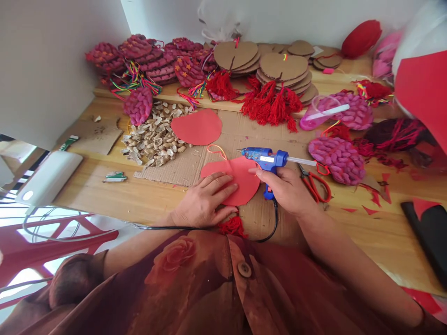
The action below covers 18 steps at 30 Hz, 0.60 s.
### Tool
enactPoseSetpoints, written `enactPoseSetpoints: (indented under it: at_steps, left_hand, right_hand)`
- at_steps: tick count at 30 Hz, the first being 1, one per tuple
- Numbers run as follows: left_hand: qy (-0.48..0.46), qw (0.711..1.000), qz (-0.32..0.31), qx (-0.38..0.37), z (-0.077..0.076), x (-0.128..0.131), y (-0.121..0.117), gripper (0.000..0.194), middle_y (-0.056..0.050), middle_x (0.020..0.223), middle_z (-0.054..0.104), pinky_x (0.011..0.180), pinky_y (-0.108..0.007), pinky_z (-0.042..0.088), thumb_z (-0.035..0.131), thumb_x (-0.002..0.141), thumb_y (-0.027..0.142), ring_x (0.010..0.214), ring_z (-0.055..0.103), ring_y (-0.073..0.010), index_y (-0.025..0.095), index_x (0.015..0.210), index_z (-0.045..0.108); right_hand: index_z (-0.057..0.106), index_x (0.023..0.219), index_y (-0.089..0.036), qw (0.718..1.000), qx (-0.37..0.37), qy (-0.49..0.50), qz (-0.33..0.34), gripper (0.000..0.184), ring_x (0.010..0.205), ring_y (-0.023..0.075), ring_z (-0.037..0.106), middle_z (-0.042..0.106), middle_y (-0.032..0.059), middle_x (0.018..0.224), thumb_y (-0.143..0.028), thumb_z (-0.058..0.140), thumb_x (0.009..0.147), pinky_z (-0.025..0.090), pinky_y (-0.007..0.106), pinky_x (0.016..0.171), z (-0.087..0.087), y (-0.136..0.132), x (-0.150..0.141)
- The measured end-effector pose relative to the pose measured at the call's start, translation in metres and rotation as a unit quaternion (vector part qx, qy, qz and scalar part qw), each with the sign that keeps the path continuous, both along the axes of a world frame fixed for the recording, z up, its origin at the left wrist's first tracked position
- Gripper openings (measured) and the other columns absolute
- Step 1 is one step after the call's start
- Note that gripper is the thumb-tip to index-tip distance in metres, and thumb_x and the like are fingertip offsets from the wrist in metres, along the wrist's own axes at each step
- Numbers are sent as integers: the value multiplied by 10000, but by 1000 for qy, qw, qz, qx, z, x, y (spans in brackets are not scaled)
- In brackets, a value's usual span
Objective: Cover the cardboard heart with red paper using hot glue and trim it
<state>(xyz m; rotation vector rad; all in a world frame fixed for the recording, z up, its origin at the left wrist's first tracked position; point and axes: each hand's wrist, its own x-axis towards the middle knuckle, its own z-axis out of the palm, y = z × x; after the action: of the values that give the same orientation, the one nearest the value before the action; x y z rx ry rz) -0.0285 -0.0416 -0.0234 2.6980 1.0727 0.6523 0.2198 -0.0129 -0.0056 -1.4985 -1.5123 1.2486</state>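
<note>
Grip: left hand [209, 197] laid palm-down, grasping nothing, likely pinning the red disc [246, 186] steady on the cardboard sheet [237, 130]; right hand [289, 188] wrapped round the blue glue gun [277, 159], aimed leftward, presumably keeping heat off skin.

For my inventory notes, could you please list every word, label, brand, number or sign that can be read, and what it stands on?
No text is readable.
White label on the blue glue gun: too small and blurred.
Green-and-white item near the shells: any print too small.
Second green-and-white item, farther left: likewise.
</note>
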Motion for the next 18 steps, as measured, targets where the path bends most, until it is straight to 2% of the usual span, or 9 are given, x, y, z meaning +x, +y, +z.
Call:
enactPoseSetpoints:
  at_steps: [4, 9, 14, 16, 18]
  left_hand:
    - [31, 999, -3, -13, 3, 0, 1, 586, -173, 1443, 590, 1100, -547, 494, 600, 952, 511, 1397, 485, -345, 138, 1402, 570]
    - [46, 999, -14, 6, 9, 2, 5, 538, -158, 1356, 658, 1059, -524, 524, 580, 968, 497, 1311, 566, -335, 122, 1354, 597]
    - [58, 997, -33, 31, 13, 13, 17, 277, -118, 1107, 723, 949, -388, 585, 488, 1030, 248, 1064, 666, -246, 92, 1189, 651]
    - [92, 995, -18, 44, 17, 19, 22, 312, -106, 1106, 707, 844, -338, 607, 456, 1013, 137, 1020, 673, -232, 99, 1292, 590]
    - [130, 990, 10, 62, 22, 26, 25, 448, -110, 1147, 679, 712, -278, 601, 428, 988, 65, 995, 682, -217, 112, 1432, 468]
  right_hand:
    - [799, 999, -237, 998, -39, 45, -21, 340, 731, 165, 600, 707, 26, 893, -532, 677, 882, 423, 263, 554, -5, 2, 1]
    - [814, 995, -235, 990, -89, 101, -33, 313, 895, 208, 682, 750, 57, 1038, -495, 698, 864, 452, 249, 555, -6, 5, 2]
    - [820, 900, -239, 967, -106, 226, -56, 174, 1033, 218, 693, 759, 54, 1154, -350, 717, 814, 570, 297, 801, 5, 7, 2]
    - [813, 904, -245, 952, -111, 277, -69, 173, 1003, 217, 710, 778, 51, 1098, -333, 708, 798, 581, 321, 835, 12, 6, 2]
    - [804, 926, -247, 938, -127, 315, -72, 201, 943, 215, 729, 791, 48, 1035, -345, 690, 793, 589, 335, 828, 17, 3, 1]
